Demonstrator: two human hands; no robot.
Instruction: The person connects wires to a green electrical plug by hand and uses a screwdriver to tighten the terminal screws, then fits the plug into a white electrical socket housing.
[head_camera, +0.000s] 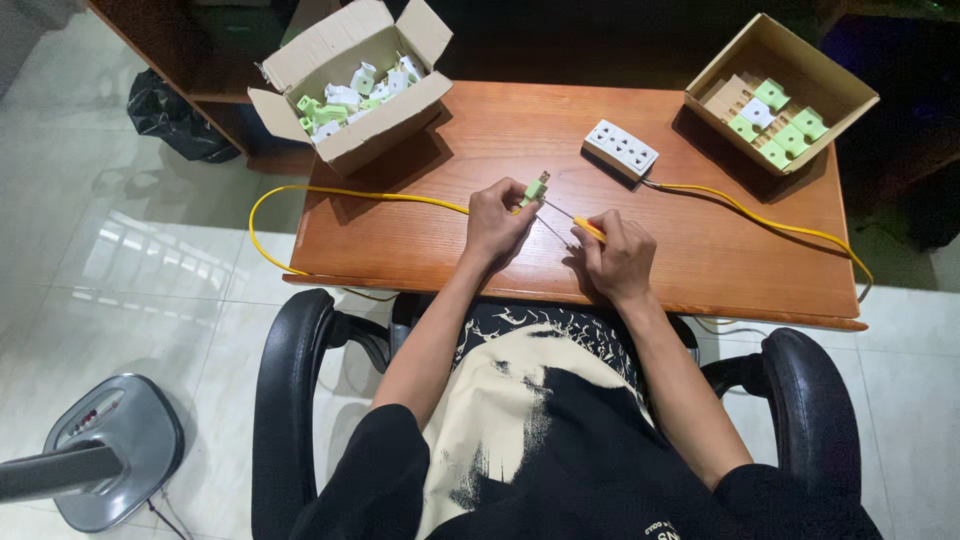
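Fingers of the left hand (497, 222) are pinching a small green plastic plug (535, 189) above the glossy wooden table (480, 150); its metal prongs are pointing up and away, toward the far edge. A yellow cord (330, 192) is trailing leftward. Right hand (617, 258) is clamping a yellow-handled screwdriver (573, 221), its thin shaft slanting up-left toward the plug. The tip contact is too small to make out.

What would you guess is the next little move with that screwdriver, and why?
Probably turning the screwdriver a little. The right hand holds its yellow handle with the shaft running up to the green plug, which the left hand pinches at the end of the yellow cable. Whether the tip sits in a screw is too small to tell.
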